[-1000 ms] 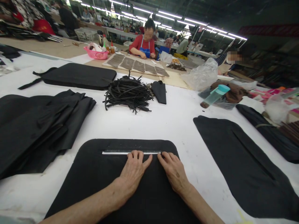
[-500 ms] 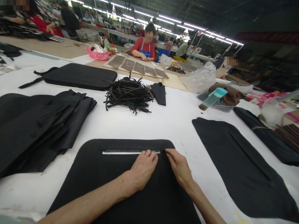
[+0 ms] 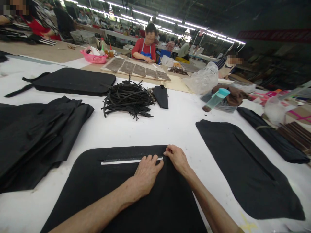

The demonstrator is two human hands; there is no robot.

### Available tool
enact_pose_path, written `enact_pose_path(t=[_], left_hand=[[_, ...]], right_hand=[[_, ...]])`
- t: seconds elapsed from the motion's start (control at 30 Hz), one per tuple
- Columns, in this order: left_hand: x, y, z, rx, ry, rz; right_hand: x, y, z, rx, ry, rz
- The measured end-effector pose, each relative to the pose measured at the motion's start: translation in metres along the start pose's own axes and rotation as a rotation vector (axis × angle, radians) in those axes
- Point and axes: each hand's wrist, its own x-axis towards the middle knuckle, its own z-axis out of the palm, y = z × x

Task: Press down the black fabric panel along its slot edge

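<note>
A black leather-like panel [image 3: 97, 191] with rounded far corners lies in front of me. Near its far edge runs a long narrow slot [image 3: 119, 162], through which a white strip shows. My left hand [image 3: 147, 176] rests palm down on the panel, its slightly bent fingers over the slot's right end and its thumb out to the right. Just beyond that end, my right hand [image 3: 178, 159] is closed, thumb and forefinger pinched on the panel close to its far right corner. Whether anything small sits between these fingertips is hidden.
Black sheets [image 3: 31, 139] are piled at left. Behind lie a thick black panel [image 3: 75, 81] and a heap of black strips [image 3: 128, 98]. Another slotted black panel [image 3: 247, 168] lies right, near a teal-lidded bottle [image 3: 216, 99]. A co-worker [image 3: 145, 48] sits across the table.
My right hand has shifted slightly up and left relative to the panel, its fingers still pinched. The left hand stays over the slot's right end. The whole view has shifted a little.
</note>
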Motion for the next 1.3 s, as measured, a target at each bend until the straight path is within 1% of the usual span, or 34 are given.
enact_pose_path(t=[0.23,0.3,0.43,0.53,0.77,0.83,0.9,1.0,1.07,1.13,1.2,1.3], left_hand=[[0.000,0.001,-0.010,0.006,-0.053,-0.002],[0.000,0.002,-0.009,0.012,-0.040,-0.006],[0.001,0.001,0.000,0.032,0.015,0.016],[0.004,0.001,0.004,0.030,0.009,0.016],[0.005,0.004,-0.004,0.011,-0.042,0.022],[0.002,0.004,-0.002,0.002,-0.015,0.022],[-0.003,0.003,0.001,-0.001,0.043,0.016],[-0.014,0.000,0.007,-0.022,0.123,0.050],[-0.023,-0.004,0.010,-0.061,0.154,0.092],[-0.030,-0.010,0.012,-0.102,0.177,0.122],[-0.037,-0.016,0.016,-0.123,0.187,0.154],[-0.042,-0.024,0.021,-0.127,0.157,0.224]], right_hand=[[0.003,-0.003,-0.003,0.000,-0.044,0.048],[0.002,-0.004,-0.003,0.004,-0.048,0.049],[0.001,-0.005,-0.005,0.007,-0.046,0.058],[0.002,-0.005,-0.005,0.010,-0.056,0.067],[0.007,-0.001,-0.003,0.016,-0.052,0.074],[0.005,0.000,-0.005,0.025,-0.037,0.065],[0.001,0.001,-0.010,0.039,-0.010,0.058],[-0.011,-0.003,-0.015,0.036,0.074,0.040],[-0.025,-0.009,-0.015,0.024,0.123,0.005],[-0.041,-0.017,-0.009,-0.020,0.151,-0.086],[-0.057,-0.025,0.002,-0.133,0.167,-0.242],[-0.072,-0.033,0.022,-0.360,0.186,-0.485]])
